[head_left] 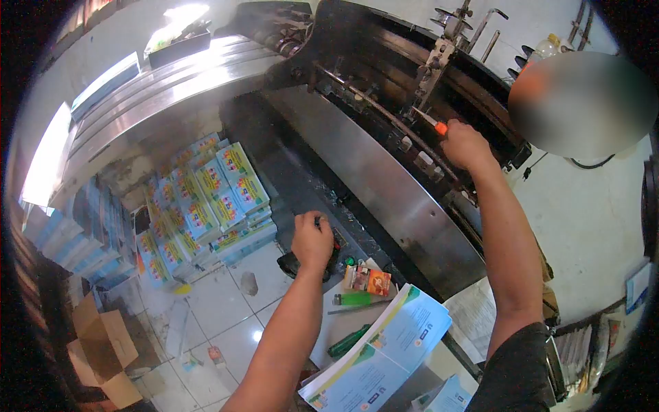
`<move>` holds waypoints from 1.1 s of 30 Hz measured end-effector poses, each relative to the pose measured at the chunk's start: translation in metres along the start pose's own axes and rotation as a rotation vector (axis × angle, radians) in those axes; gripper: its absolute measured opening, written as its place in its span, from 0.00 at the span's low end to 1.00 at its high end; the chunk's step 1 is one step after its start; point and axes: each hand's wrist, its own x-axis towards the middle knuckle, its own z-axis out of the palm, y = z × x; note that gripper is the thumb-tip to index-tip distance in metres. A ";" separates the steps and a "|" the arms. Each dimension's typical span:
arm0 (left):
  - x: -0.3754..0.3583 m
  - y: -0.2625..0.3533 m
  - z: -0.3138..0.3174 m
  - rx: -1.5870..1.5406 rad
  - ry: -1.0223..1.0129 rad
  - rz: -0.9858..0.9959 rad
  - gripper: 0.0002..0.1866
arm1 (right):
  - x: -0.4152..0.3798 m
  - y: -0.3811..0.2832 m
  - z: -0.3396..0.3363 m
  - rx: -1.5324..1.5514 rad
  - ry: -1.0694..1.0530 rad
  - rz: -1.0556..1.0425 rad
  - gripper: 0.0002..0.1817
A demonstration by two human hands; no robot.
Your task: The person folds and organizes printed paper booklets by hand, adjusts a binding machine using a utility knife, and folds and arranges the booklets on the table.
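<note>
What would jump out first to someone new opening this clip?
Probably the bright stacks of printed booklets, piled left of the big dark machine and its long metal panel. Next, the small orange-handled screwdriver in the right hand, its tip up among the machine's grimy parts. An open cardboard box at lower left also catches the eye.

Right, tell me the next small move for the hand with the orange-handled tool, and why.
Probably ease the orange-handled tool forward until its tip sits squarely on the metal bracket, before applying force. The right hand grips the handle, and the thin shaft points at the bracket's lower end, but whether the tip touches there is too small to tell.
</note>
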 end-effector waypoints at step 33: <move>-0.004 0.007 -0.004 -0.006 -0.069 -0.007 0.11 | 0.006 0.008 -0.021 -0.014 -0.121 -0.107 0.17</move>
